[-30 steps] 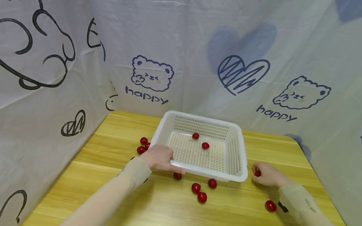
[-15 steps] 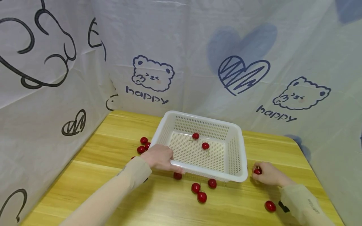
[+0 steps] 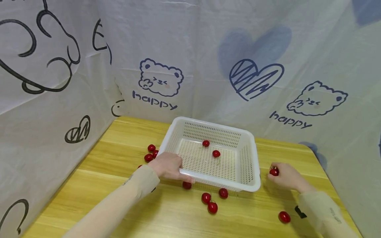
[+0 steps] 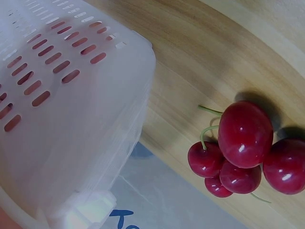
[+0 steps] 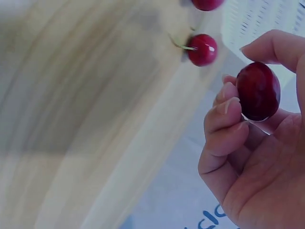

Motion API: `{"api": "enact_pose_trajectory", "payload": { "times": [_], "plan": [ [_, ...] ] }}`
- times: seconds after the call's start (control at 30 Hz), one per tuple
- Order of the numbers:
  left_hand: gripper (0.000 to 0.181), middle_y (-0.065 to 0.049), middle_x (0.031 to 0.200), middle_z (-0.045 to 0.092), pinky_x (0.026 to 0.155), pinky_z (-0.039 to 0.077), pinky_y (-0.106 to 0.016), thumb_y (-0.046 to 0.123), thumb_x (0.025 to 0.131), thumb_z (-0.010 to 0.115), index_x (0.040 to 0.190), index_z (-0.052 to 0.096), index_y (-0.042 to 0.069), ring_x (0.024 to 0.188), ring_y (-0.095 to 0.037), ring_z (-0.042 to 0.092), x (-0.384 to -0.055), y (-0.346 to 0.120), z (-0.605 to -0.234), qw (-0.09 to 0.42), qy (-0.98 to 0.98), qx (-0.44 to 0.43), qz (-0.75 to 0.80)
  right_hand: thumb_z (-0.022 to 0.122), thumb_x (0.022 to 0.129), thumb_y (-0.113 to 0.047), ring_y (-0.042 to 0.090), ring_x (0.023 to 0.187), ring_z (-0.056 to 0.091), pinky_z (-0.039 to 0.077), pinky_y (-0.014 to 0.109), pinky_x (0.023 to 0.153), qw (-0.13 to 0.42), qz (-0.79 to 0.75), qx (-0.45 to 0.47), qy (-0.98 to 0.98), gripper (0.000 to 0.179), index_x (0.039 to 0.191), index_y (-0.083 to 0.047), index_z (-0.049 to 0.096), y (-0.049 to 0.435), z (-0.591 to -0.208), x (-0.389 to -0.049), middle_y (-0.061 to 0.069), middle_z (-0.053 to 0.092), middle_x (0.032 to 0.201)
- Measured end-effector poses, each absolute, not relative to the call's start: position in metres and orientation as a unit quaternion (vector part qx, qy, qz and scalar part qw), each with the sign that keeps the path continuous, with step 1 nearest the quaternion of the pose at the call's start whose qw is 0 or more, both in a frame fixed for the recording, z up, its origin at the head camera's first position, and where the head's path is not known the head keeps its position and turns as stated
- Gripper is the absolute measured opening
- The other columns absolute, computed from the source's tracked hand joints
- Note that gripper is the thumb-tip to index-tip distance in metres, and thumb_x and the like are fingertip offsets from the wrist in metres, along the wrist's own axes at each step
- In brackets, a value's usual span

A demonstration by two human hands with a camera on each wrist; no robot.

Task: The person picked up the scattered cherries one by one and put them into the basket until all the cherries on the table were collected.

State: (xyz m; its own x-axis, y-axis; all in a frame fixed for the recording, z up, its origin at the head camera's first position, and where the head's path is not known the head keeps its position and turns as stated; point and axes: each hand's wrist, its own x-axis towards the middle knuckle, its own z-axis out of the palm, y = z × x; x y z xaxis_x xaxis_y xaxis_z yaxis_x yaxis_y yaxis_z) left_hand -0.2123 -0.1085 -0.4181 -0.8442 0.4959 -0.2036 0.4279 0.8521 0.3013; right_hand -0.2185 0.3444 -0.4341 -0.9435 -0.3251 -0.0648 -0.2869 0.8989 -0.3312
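Note:
My left hand (image 3: 167,166) grips the near left corner of a white perforated plastic basket (image 3: 221,182), thumb along its front rim. Two cherries lie on the basket floor, one (image 3: 205,143) toward the back and another (image 3: 216,153) nearer the middle. Off the basket's right side, my right hand (image 3: 285,177) holds a dark red cherry (image 5: 259,91) between thumb and curled fingers, raised over the wooden table (image 3: 250,218). In the left wrist view, a cluster of cherries (image 4: 245,134) with green stems lies beside the basket wall (image 4: 105,100).
Several cherries (image 3: 212,207) lie on the table in front of the basket, one (image 3: 187,185) tucked under its front rim. A lone cherry (image 3: 284,217) sits near my right sleeve. More cherries (image 3: 148,157) are left of the basket. A printed white cloth (image 3: 205,82) hangs behind the table.
My right hand has lifted the cherry and drawn slightly back to the right, away from the table. My left hand and the basket stay where they were.

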Motion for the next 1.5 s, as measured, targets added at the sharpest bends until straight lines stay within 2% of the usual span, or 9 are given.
{"api": "enact_pose_trajectory", "payload": {
  "times": [0.4, 0.7, 0.9, 1.1, 1.33, 1.5],
  "plan": [
    [0.061, 0.010, 0.069, 0.064, 0.060, 0.043, -0.026, 0.079, 0.073, 0.068, 0.104, 0.075, 0.027, 0.062, -0.010, 0.050, -0.213, -0.108, -0.417, 0.138, 0.950, 0.247, 0.133, 0.068, 0.090, -0.023, 0.013, 0.061, 0.048, 0.039, 0.023, 0.052, 0.008, -0.179, -0.127, 0.976, 0.018, 0.086, -0.007, 0.061, 0.331, -0.401, -0.219, 0.001, 0.056, 0.068],
    [0.061, 0.011, 0.070, 0.065, 0.062, 0.045, -0.027, 0.080, 0.073, 0.068, 0.102, 0.074, 0.027, 0.063, -0.011, 0.052, -0.213, -0.109, -0.419, 0.135, 0.949, 0.249, 0.135, 0.066, 0.091, -0.022, 0.014, 0.061, 0.051, 0.042, 0.024, 0.052, -0.012, -0.190, -0.124, 0.974, 0.017, 0.086, -0.007, 0.062, 0.318, -0.389, -0.222, 0.003, 0.059, 0.071],
    [0.062, 0.011, 0.069, 0.064, 0.061, 0.046, -0.026, 0.080, 0.073, 0.067, 0.104, 0.075, 0.027, 0.062, -0.010, 0.051, -0.213, -0.109, -0.419, 0.132, 0.949, 0.253, 0.130, 0.065, 0.091, -0.020, 0.014, 0.057, 0.048, 0.039, 0.024, 0.049, -0.029, -0.196, -0.135, 0.971, 0.016, 0.084, -0.006, 0.060, 0.307, -0.376, -0.229, 0.003, 0.055, 0.067],
    [0.063, 0.010, 0.067, 0.063, 0.060, 0.045, -0.026, 0.081, 0.073, 0.066, 0.098, 0.075, 0.025, 0.061, -0.010, 0.050, -0.213, -0.109, -0.420, 0.137, 0.950, 0.250, 0.128, 0.063, 0.092, -0.021, 0.015, 0.058, 0.049, 0.041, 0.025, 0.049, -0.029, -0.194, -0.143, 0.970, 0.017, 0.088, -0.005, 0.060, 0.290, -0.361, -0.236, 0.005, 0.058, 0.069],
    [0.064, 0.010, 0.072, 0.067, 0.063, 0.047, -0.026, 0.081, 0.073, 0.066, 0.107, 0.074, 0.027, 0.064, -0.011, 0.053, -0.213, -0.109, -0.419, 0.134, 0.950, 0.253, 0.126, 0.064, 0.093, -0.024, 0.016, 0.058, 0.051, 0.043, 0.025, 0.050, -0.040, -0.192, -0.152, 0.969, 0.021, 0.092, -0.004, 0.062, 0.268, -0.348, -0.245, 0.008, 0.061, 0.073],
    [0.064, 0.010, 0.072, 0.066, 0.063, 0.046, -0.026, 0.081, 0.073, 0.066, 0.104, 0.075, 0.026, 0.064, -0.011, 0.052, -0.213, -0.108, -0.418, 0.134, 0.950, 0.250, 0.126, 0.063, 0.093, -0.023, 0.014, 0.055, 0.047, 0.040, 0.023, 0.047, -0.053, -0.209, -0.168, 0.962, 0.019, 0.090, -0.005, 0.060, 0.253, -0.339, -0.250, 0.007, 0.057, 0.070]
  ]
}}
